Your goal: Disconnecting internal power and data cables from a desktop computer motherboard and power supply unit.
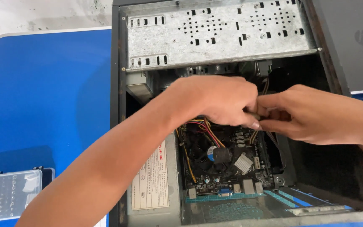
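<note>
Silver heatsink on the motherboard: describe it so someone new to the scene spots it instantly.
Start at the open computer case lying on the blue table. Inside, below both hands, sits the dark motherboard. The heatsink is the small, tilted, ribbed silver square right of the round black fan, the only bright metal block among dark parts.

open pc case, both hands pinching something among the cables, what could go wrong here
Both the left hand and right hand work right above the motherboard; a slip could knock its parts. Tugging may strain the coloured wires. The metal drive cage edge sits close enough to scrape knuckles.
</note>
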